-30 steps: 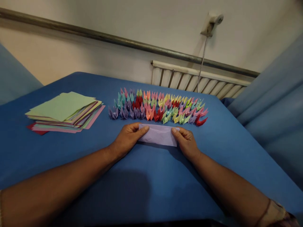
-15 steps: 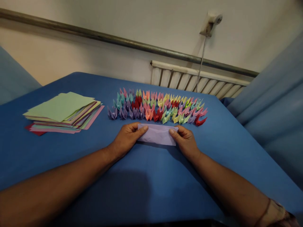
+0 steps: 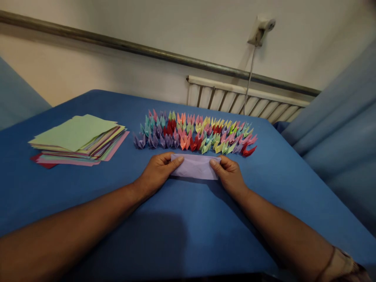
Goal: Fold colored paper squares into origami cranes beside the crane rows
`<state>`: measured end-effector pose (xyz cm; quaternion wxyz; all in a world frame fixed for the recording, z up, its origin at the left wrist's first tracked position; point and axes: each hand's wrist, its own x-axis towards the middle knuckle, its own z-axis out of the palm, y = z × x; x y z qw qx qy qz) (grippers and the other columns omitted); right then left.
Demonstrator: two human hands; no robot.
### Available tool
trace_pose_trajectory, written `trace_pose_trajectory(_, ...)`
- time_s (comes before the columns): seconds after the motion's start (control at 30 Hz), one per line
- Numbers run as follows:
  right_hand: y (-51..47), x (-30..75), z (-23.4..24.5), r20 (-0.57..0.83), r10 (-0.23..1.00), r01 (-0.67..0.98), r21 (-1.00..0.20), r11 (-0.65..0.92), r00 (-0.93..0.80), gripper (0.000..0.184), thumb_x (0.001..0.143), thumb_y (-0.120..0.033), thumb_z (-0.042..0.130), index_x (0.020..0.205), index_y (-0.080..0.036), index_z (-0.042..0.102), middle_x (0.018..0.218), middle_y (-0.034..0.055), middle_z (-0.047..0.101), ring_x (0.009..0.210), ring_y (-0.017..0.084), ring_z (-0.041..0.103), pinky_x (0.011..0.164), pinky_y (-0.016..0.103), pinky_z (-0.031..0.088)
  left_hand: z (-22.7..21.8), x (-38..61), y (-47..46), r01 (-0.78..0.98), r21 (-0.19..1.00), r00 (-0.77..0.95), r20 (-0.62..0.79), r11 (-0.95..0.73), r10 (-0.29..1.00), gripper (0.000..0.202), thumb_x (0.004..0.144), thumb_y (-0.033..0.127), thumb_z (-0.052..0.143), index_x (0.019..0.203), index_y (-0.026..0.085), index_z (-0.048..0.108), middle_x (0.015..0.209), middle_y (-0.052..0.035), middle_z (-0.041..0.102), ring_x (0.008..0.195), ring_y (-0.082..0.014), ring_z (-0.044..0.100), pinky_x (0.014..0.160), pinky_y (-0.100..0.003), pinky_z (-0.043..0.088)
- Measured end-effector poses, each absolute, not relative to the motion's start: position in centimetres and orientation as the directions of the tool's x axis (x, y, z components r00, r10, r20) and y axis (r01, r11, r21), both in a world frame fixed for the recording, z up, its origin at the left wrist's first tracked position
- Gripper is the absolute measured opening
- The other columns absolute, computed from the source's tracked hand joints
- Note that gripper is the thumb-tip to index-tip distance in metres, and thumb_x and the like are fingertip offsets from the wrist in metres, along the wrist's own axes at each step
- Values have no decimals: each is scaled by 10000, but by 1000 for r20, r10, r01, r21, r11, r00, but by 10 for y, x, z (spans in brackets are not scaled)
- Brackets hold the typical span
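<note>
Pinching the folded lilac paper rectangle at mid-frame on the blue table, you had your left hand and right hand each clamped on one end; lining the edges up flush while creasing probably served best.

Pale lilac paper on a blue tabletop; behind it, paper cranes in purple, red, pink, yellow, perhaps teal.
</note>
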<state>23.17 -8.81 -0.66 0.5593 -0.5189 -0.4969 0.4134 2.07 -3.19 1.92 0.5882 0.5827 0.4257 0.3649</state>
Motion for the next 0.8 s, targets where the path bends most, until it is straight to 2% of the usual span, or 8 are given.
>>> trace_pose_trajectory(0.17, -88, 233, -8, 138, 975, 83, -989, 125, 176, 355, 785, -513, 647, 677, -183, 572, 607, -46, 465, 565, 104, 379, 547, 241, 329, 18, 20, -31, 89, 995, 368, -69, 39, 927, 315, 738, 465, 713, 784, 154, 691, 712, 6, 660, 635, -127, 562, 619, -235, 438)
trace_pose_trajectory(0.43, -89, 235, -10, 177, 967, 129, -979, 155, 182, 344, 824, -464, 624, 644, -185, 536, 592, -53, 399, 555, 97, 326, 533, 239, 285, 16, 19, -31, 77, 997, 406, -47, 17, 913, 313, 748, 460, 698, 804, 153, 670, 715, 3, 650, 634, -135, 565, 605, -251, 444)
trace_pose_trajectory(0.8, -86, 235, -16, 117, 974, 148, -985, 88, 194, 355, 804, -503, 607, 655, -185, 559, 578, -46, 454, 533, 104, 365, 508, 239, 294, 15, 20, -31, 93, 995, 376, -58, 24, 925, 315, 731, 449, 700, 759, 146, 618, 647, 22, 589, 564, -114, 521, 552, -236, 408)
